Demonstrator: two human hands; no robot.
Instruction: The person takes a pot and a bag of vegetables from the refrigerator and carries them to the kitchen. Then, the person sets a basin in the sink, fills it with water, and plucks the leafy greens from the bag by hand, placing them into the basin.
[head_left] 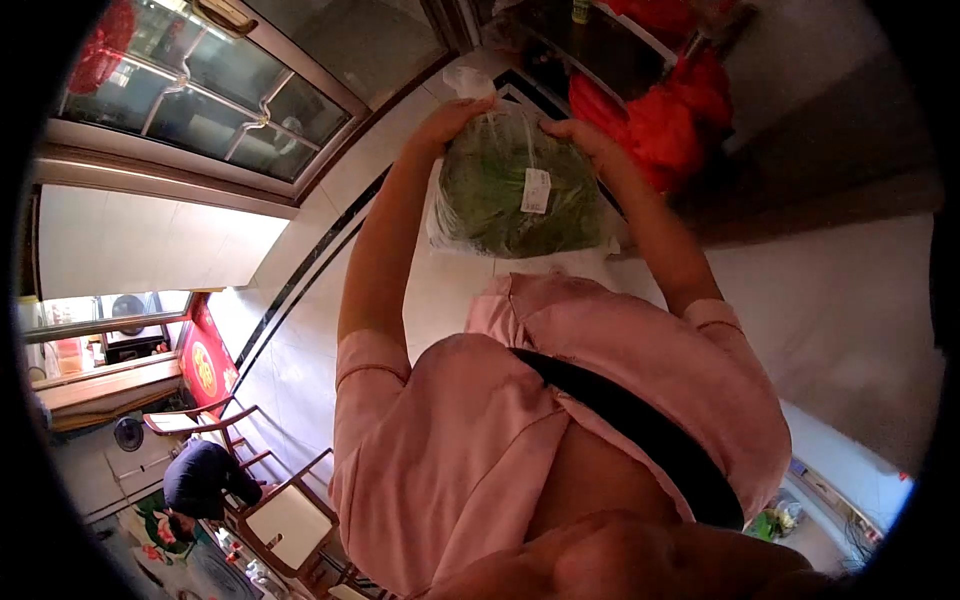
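Note:
A clear plastic bag of leafy greens (485, 200) hangs in front of my body at arm's length, with a white printed label (536, 191) on its side. My left hand (462, 117) is closed on the bag's upper left, where a bunched tuft of plastic (468, 82) sticks up past the fingers. At the upper right, my right hand (583, 136) grips the plastic. Both sets of fingertips are partly hidden by the bag's edge.
Red plastic bags (680, 120) hang by a dark shelf (590, 45) beyond my right hand. To the left is a framed glass door (230, 95). A person in dark clothes (205, 480) bends near wooden chairs (290, 525) at lower left. Pale floor tiles (300, 370) have black stripes.

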